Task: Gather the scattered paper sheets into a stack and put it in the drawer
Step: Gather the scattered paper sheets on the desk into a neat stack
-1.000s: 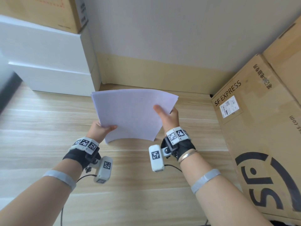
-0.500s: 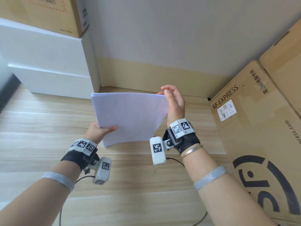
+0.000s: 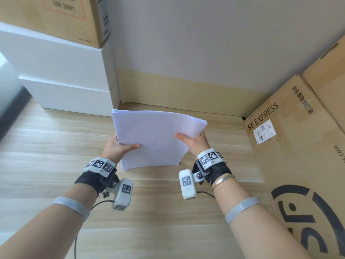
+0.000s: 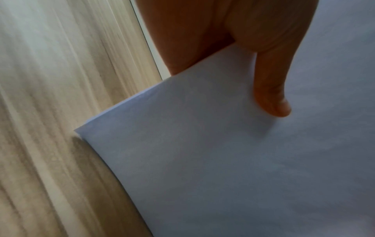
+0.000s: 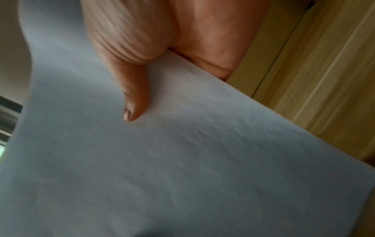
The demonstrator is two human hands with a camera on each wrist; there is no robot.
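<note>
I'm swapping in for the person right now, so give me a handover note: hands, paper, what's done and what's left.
Left hand: grips the paper stack's left edge, thumb on top.
Right hand: grips its right edge, thumb on top.
The stack is held above the wooden floor, bowed, its far right corner slightly fanned.
Done: sheets gathered; no loose sheets in view.
Left: square the edges and put the stack in a drawer of the white drawer unit at front left; both fronts look closed.

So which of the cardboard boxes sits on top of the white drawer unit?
The box at top left, printed UN 3481, rests on the drawer unit. The SF Express box leans at right.
</note>
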